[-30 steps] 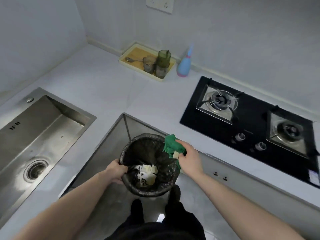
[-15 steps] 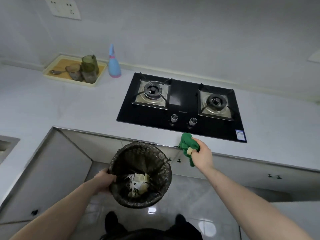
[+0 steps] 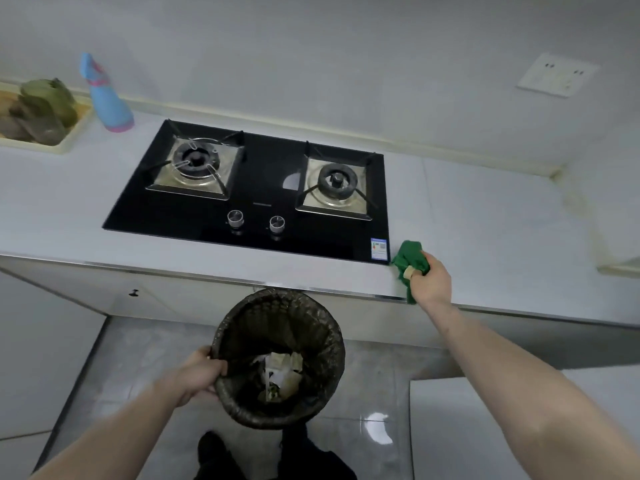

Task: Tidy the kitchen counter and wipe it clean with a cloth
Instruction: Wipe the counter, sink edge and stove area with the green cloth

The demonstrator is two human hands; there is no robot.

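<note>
Two hands are busy at once. The right hand (image 3: 431,277), right of centre in the frame, has its fingers curled round a bunched green cloth (image 3: 410,259) together with a small pale scrap (image 3: 409,271), which I cannot identify; the cloth sits over the front strip of the desk (image 3: 485,220), just beside the lower right corner of the black hob (image 3: 256,188). The left hand (image 3: 201,374), low and left of centre, grips the rim of a dark bin (image 3: 280,358) that already holds pale scraps and appears to be held up below the desk's edge.

The likely trouble is the scrap slipping from the loosely bunched cloth and dropping to the floor (image 3: 121,358), since the bin sits left of where the cloth is. A one-handed hold on the rim could also let the bin tilt and spill.

Upper left in the frame, a blue spray bottle (image 3: 107,98) stands near a tray (image 3: 74,133) of greenish glassware. The hob's knobs (image 3: 256,220) and raised burners would snag a wiping cloth.
</note>
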